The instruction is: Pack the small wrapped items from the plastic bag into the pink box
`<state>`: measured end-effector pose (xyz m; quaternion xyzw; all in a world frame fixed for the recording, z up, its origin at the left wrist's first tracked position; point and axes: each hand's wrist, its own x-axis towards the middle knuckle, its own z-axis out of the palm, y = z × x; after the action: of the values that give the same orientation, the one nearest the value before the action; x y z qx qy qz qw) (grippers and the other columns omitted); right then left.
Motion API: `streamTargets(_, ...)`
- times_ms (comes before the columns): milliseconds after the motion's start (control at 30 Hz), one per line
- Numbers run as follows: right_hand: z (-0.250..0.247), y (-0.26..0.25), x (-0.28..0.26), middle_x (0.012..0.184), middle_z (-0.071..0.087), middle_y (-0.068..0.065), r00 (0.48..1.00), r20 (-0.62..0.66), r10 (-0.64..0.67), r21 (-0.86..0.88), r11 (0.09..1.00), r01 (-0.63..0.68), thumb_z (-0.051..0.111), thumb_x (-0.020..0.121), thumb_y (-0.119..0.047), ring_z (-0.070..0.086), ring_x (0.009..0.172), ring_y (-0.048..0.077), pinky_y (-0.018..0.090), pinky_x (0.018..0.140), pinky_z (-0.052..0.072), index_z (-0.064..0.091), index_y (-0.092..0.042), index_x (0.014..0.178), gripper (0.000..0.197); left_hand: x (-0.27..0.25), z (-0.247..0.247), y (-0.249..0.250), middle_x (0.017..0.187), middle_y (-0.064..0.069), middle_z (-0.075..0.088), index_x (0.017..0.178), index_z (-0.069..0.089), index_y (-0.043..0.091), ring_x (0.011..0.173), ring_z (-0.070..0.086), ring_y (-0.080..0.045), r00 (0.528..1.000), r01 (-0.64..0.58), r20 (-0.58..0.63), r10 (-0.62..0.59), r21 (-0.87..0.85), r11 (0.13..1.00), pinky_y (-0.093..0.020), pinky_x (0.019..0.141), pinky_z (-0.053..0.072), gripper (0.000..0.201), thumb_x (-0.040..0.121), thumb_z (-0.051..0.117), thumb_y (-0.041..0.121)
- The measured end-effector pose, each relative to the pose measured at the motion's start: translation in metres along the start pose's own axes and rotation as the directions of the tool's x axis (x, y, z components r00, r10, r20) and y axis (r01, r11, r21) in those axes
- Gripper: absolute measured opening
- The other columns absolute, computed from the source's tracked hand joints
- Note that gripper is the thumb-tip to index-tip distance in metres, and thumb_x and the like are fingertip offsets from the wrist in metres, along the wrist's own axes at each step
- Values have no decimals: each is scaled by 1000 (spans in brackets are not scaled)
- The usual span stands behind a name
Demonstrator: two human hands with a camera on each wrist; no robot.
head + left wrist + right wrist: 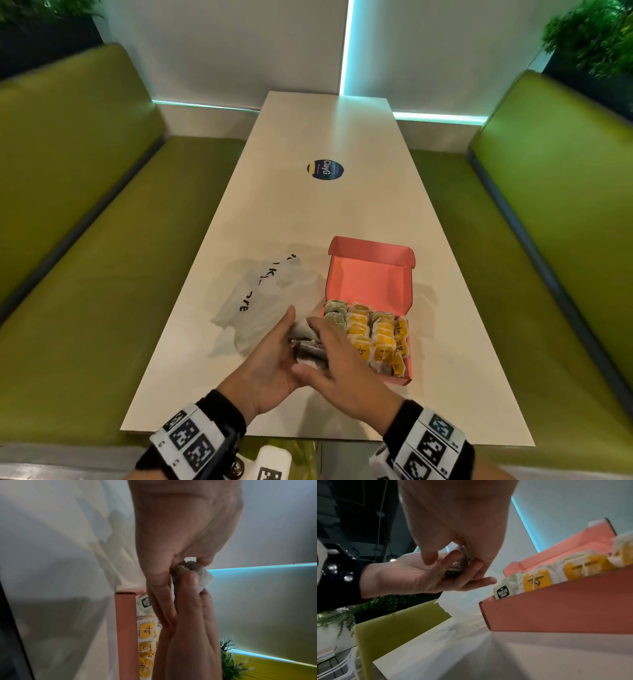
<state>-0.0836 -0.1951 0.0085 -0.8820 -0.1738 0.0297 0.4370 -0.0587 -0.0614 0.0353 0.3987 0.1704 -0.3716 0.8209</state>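
Between my two hands I hold a small stack of dark wrapped items [308,346], just left of the pink box [404,379]. My left hand [270,363] cups the stack from the left and pinches it [192,569]. My right hand [339,356] curls over it from the right, thumb and fingers gripping the items [462,561]. The box stands open with its lid up. Rows of yellow packets [380,335] and one row of green packets [334,311] fill it. The crumpled white plastic bag [260,301] lies flat to the left of the box.
The long white table [308,212] runs away from me with a round dark sticker [325,169] at its middle. Green padded benches [85,240] flank both sides. Plants [589,37] sit on ledges at the far corners.
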Motion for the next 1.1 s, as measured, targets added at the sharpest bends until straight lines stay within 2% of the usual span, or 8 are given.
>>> streamTargets(100,-2,6,-5,147,27,-11,997,74,-4,-92,996,11,31,78,-77,14,137,3,21,110,12,18,-31,145,82,3,-2,2,88,-18,69,94,67,1,76,70,-27,999,-31,9,31,-78,996,-39,64,59,33,90,48,28)
streamTargets(200,-5,11,-5,151,21,-14,997,65,48,-101,994,-41,20,72,-84,0,142,2,29,112,8,12,-47,141,78,6,-8,1,91,-19,68,100,64,1,75,68,-28,996,-77,33,78,-48,996,-38,65,60,30,75,48,6)
streamTargets(333,-15,6,0,127,53,-8,976,-127,175,336,934,-123,41,84,-66,48,120,0,18,96,41,47,-39,125,50,8,-12,-6,102,-16,65,116,59,11,77,65,-23,986,-166,40,163,108,980,-32,59,57,47,78,44,-12)
streamTargets(400,-22,1,3,103,65,-6,947,-199,253,460,877,-137,50,93,-36,60,94,-8,10,78,46,59,-25,108,21,8,-12,-9,100,-13,64,115,60,15,76,66,-20,978,-207,65,198,175,963,-32,60,55,52,70,54,-10)
streamTargets(467,-28,0,5,88,67,-8,929,-219,297,470,867,-167,54,92,-19,60,78,-8,7,71,44,65,-18,96,11,7,-12,-12,98,-7,65,116,59,20,78,66,-17,971,-235,94,218,244,941,-31,63,54,57,63,57,-3)
streamTargets(733,-35,1,7,100,63,-2,943,-29,331,434,854,-286,68,83,-16,56,81,4,13,67,48,68,-29,86,13,2,-10,-15,100,4,68,123,48,29,82,65,-15,951,-306,175,255,418,855,-32,66,54,66,66,61,-3)
streamTargets(967,-40,-6,10,68,58,1,912,-7,411,627,712,-316,56,88,1,54,52,-3,11,49,42,59,-9,79,14,2,-16,-13,99,-5,67,122,50,21,83,65,-19,968,-238,165,187,385,892,-33,59,53,64,63,58,0)
streamTargets(1100,-41,-8,11,69,58,0,932,-74,356,591,768,-247,57,87,4,54,54,-3,11,54,43,58,-12,75,20,6,-15,-15,101,-12,66,121,55,11,88,64,-23,963,-251,168,212,263,932,-35,71,54,52,70,64,6)
